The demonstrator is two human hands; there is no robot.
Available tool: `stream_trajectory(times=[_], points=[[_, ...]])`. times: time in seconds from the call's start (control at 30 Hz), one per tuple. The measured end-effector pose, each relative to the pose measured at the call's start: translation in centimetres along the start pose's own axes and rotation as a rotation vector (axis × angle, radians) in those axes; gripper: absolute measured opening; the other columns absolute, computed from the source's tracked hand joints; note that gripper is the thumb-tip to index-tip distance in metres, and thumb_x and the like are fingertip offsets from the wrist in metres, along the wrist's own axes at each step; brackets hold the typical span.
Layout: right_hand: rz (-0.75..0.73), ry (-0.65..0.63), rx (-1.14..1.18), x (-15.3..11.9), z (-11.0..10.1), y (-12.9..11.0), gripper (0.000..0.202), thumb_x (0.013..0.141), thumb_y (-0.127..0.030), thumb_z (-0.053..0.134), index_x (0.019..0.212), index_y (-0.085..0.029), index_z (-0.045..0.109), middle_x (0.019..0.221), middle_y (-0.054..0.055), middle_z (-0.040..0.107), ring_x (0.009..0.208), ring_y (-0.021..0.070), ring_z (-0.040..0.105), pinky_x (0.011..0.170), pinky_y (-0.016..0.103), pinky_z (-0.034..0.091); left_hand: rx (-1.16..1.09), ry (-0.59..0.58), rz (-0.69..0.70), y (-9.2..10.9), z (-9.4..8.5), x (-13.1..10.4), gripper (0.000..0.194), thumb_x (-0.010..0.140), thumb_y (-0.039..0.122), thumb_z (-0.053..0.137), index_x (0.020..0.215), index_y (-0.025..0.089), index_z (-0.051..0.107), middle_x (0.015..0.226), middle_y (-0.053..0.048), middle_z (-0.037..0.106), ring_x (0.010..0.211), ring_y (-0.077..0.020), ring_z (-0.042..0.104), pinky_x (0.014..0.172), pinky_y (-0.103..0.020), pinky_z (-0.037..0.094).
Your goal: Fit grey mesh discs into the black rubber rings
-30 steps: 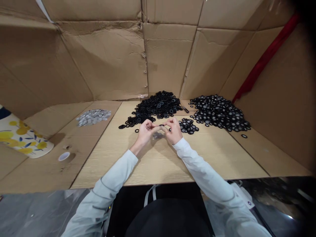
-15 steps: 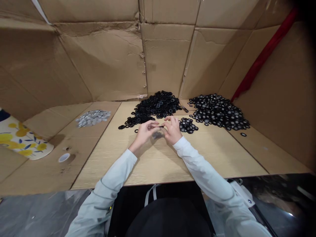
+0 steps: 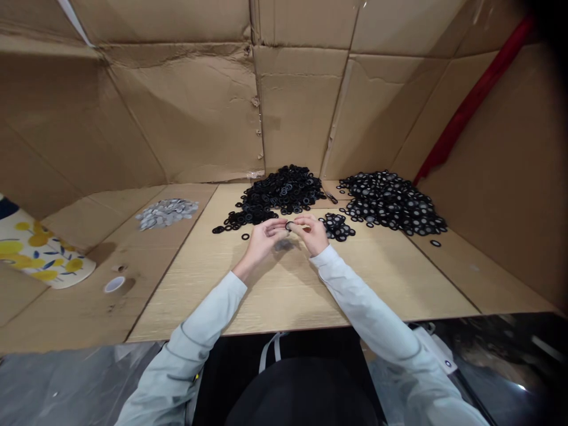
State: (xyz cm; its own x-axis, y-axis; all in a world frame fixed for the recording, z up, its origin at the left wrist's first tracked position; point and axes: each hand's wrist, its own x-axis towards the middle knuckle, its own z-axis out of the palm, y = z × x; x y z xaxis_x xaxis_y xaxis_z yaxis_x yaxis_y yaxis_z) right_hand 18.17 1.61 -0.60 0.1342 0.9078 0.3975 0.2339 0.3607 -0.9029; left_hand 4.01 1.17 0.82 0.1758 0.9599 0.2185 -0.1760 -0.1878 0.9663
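Observation:
Between my two hands, over the middle of the table, is a small black ring (image 3: 289, 225). My left hand (image 3: 264, 238) pinches its left side, and my right hand (image 3: 312, 234) grips it from the right with thumb and fingers. Just below the fingertips, small greyish pieces (image 3: 284, 244) lie on the wood, partly hidden. Behind my hands rises a large heap of black rings (image 3: 288, 188). A smaller group of black rings with pale centres (image 3: 338, 227) lies right beside my right hand.
A big pile of pale-centred rings (image 3: 393, 201) stands at the right. Grey discs (image 3: 166, 213) lie at the left, with a tape roll (image 3: 115, 284) and a floral-patterned object (image 3: 48, 254) nearer the edge. A small tool (image 3: 331, 197) rests behind. Cardboard walls (image 3: 177, 112) surround the table.
The ring between my fingers now faces the camera more, its round outline showing. My right fingers have lowered and drawn closer together around it.

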Motion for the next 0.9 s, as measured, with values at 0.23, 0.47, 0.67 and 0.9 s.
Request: stream_trajectory(times=[0.23, 0.47, 0.67, 0.9], points=[[-0.125, -0.110, -0.114, -0.6, 0.2, -0.2, 0.012, 0.069, -0.030, 0.057, 0.065, -0.019, 0.059, 0.083, 0.005, 0.056, 0.081, 0.0181, 0.053, 0.065, 0.030, 0.044, 0.137, -0.082, 0.026, 0.3, -0.5, -0.2, 0.025, 0.057, 0.021, 0.072, 0.080, 0.016, 0.065, 0.067, -0.003, 0.066, 0.062, -0.0153, 0.060, 0.065, -0.029, 0.047], [-0.206, -0.053, -0.204, -1.0, 0.3, -0.9, 0.013, 0.074, -0.027, 0.052, 0.064, -0.020, 0.056, 0.079, 0.004, 0.054, 0.077, 0.0172, 0.053, 0.071, 0.031, 0.043, 0.016, 0.028, 0.052, -0.1, 0.0, -0.5, 0.028, 0.055, 0.017, 0.072, 0.070, 0.019, 0.048, 0.058, 0.005, 0.055, 0.054, -0.0084, 0.052, 0.054, -0.021, 0.040], [-0.240, -0.085, -0.261, -0.9, 0.3, -1.6, 0.014, 0.077, -0.027, 0.048, 0.066, -0.020, 0.053, 0.079, 0.005, 0.054, 0.075, 0.0169, 0.052, 0.066, 0.029, 0.043, -0.178, 0.148, 0.121, 0.5, 0.7, -0.6, 0.045, 0.054, 0.012, 0.072, 0.070, 0.022, 0.031, 0.058, 0.009, 0.054, 0.058, -0.0079, 0.054, 0.062, -0.021, 0.041], [-0.326, -0.071, -0.318, -1.1, 0.4, -2.2, 0.013, 0.078, -0.024, 0.045, 0.068, -0.020, 0.051, 0.080, 0.006, 0.052, 0.081, 0.0193, 0.052, 0.075, 0.033, 0.043, -0.128, 0.138, 0.227, 0.8, 0.9, -1.2, 0.046, 0.056, 0.018, 0.074, 0.069, 0.022, 0.029, 0.067, 0.004, 0.062, 0.069, -0.0121, 0.061, 0.070, -0.026, 0.044]])
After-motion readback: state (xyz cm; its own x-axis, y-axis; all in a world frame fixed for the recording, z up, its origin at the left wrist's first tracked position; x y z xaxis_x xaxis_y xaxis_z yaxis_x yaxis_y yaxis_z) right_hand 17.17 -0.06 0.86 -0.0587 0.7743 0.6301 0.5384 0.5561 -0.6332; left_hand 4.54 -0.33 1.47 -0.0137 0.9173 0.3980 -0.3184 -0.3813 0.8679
